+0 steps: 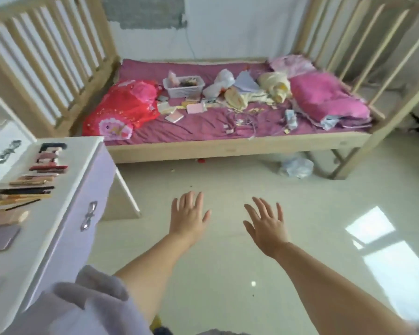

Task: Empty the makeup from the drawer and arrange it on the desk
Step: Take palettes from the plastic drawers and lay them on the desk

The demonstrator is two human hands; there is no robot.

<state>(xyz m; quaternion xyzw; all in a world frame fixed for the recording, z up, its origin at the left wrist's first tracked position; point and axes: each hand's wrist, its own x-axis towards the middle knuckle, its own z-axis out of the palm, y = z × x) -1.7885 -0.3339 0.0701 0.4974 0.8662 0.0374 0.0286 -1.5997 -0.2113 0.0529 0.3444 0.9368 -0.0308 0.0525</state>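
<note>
Both my hands are stretched out in front of me over the pale tiled floor (228, 262), palms down, fingers straight and spread — my left hand (188, 216) and my right hand (266, 223) are apart from each other and neither touches or holds anything. The white desk (65, 189) is off to my left, and the makeup (32, 180) lies on its top in a row running away from me: flat pinkish and mauve compacts nearest me, then long dark and gold-toned sticks or pencils laid crosswise, then red and pink cases, with a black piece at the far end. The drawer front (82, 226) on the desk's side facing me carries a silvery ornate handle (88, 215) and looks closed. Ahead stands a wooden slatted bed (228, 147) with a purple sheet, strewn with a white plastic basket (183, 87), a red bundle (128, 105), pink bedding (324, 97) and small scattered bits.
</note>
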